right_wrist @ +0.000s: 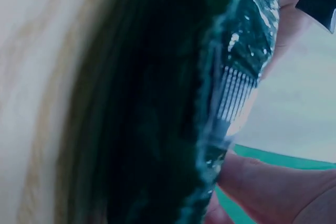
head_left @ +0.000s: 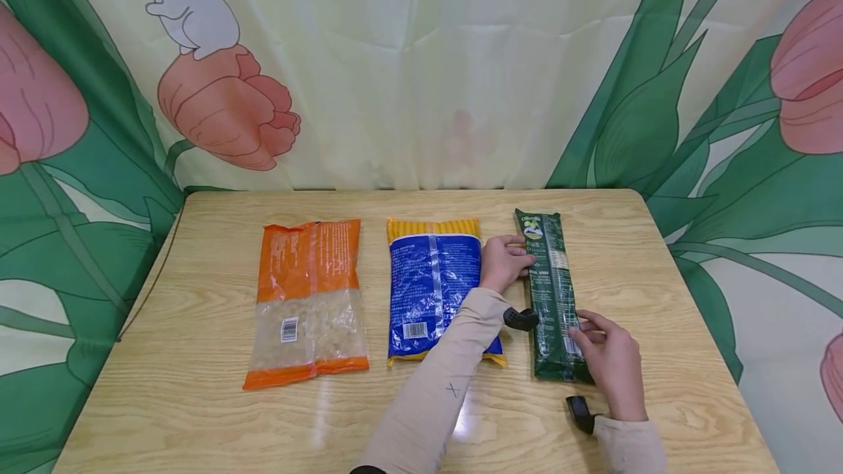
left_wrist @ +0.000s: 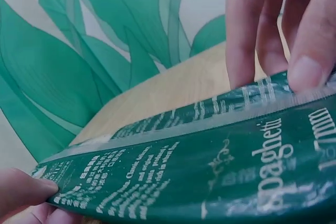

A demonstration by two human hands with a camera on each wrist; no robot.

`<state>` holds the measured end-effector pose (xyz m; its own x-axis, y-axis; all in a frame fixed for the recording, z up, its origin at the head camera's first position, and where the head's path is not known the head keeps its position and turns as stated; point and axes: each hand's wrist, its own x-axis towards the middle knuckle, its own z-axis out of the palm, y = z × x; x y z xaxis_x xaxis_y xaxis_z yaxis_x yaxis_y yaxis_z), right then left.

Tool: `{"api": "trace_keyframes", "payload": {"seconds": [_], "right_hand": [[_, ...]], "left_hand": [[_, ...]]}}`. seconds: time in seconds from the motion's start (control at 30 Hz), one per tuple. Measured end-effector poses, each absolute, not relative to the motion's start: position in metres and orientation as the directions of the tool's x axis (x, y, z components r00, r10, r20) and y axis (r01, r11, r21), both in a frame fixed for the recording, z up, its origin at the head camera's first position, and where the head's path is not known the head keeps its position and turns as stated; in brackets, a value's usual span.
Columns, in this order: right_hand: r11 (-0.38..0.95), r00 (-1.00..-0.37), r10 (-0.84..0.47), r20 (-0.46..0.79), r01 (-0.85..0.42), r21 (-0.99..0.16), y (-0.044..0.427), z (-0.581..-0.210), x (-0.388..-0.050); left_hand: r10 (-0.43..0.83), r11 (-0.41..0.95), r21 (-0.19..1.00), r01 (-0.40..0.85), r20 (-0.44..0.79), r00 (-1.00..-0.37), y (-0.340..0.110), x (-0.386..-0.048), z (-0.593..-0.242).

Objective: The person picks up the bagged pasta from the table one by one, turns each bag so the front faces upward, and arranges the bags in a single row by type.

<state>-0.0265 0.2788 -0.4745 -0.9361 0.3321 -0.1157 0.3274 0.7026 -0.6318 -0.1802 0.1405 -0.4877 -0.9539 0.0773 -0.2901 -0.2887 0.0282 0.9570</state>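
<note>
A long green spaghetti pack (head_left: 549,298) lies lengthwise on the right part of the table, its barcode toward the near end. My left hand (head_left: 506,263) grips its left edge near the far end; in the left wrist view the thumb (left_wrist: 39,187) lies on top with fingers beneath. On the opposite edge, near the close end, my right hand (head_left: 612,360) pinches the pack with the thumb over the top. The right wrist view shows the pack's barcode side (right_wrist: 236,95) large and partly dark, with a hand at its edge.
A blue and yellow bag (head_left: 415,291) lies under and beside my left forearm. Farther left is an orange bag with a see-through lower part (head_left: 309,313). A tulip-printed curtain (head_left: 428,93) hangs behind the wooden table (head_left: 197,401).
</note>
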Motion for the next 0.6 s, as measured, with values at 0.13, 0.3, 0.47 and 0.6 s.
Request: {"api": "trace_keyframes", "payload": {"seconds": [0.13,0.3,0.47,0.6], "right_hand": [[0.691,-0.935,0.33,-0.126,0.33,-0.643,0.281,-0.474,-0.025],[0.658,-0.927,0.344,-0.151,0.352,-0.666,0.282,-0.475,-0.022],[0.624,-0.93,0.341,-0.136,0.332,-0.708,0.282,-0.477,-0.022],[0.583,-0.941,0.313,-0.13,0.298,-0.756,0.283,-0.478,-0.02]], "left_hand": [[0.087,-0.053,0.956,-0.289,-0.284,-0.955,0.142,-0.179,-0.489],[0.091,-0.179,0.929,-0.324,-0.312,-0.946,0.143,-0.175,-0.491],[0.122,-0.301,0.877,-0.376,-0.355,-0.927,0.142,-0.172,-0.487],[0.135,-0.363,0.844,-0.396,-0.373,-0.918,0.142,-0.171,-0.48]]}}
